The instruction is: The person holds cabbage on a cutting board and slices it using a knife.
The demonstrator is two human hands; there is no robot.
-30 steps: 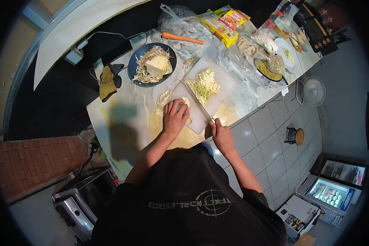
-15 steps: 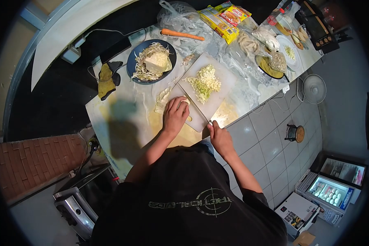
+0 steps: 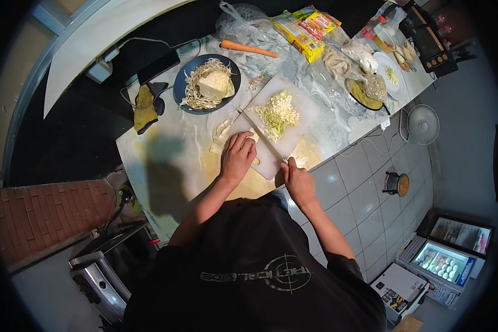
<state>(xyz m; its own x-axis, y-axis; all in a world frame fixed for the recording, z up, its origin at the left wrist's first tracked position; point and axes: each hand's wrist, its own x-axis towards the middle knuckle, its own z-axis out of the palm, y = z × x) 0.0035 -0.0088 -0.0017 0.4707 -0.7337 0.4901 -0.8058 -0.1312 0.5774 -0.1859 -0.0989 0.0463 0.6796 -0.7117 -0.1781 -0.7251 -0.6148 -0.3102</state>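
Observation:
On the white cutting board (image 3: 307, 108) lies a pile of chopped cabbage (image 3: 279, 115). My right hand (image 3: 300, 181) is closed round the handle of a knife (image 3: 264, 136), whose blade slants across the board beside the pile. My left hand (image 3: 238, 157) presses with curled fingers on a piece of cabbage (image 3: 254, 134), mostly hidden, left of the blade. A loose cabbage leaf (image 3: 220, 136) lies just left of these fingers. Above it, a dark blue plate (image 3: 235, 73) holds bean sprouts (image 3: 199, 98) and a cut cabbage chunk (image 3: 214, 84).
A carrot (image 3: 249, 48), yellow packets (image 3: 299, 36) and plastic bags (image 3: 243, 25) lie at the counter's back. Farther right are a white plate (image 3: 394, 88) and a black oven (image 3: 426, 41). A fan (image 3: 423, 124) and a stool (image 3: 396, 183) stand on the floor.
The knife blade has shifted slightly on the board beside my left fingers, still in my right hand. My left hand stays on the cabbage. The whole view has moved a little.

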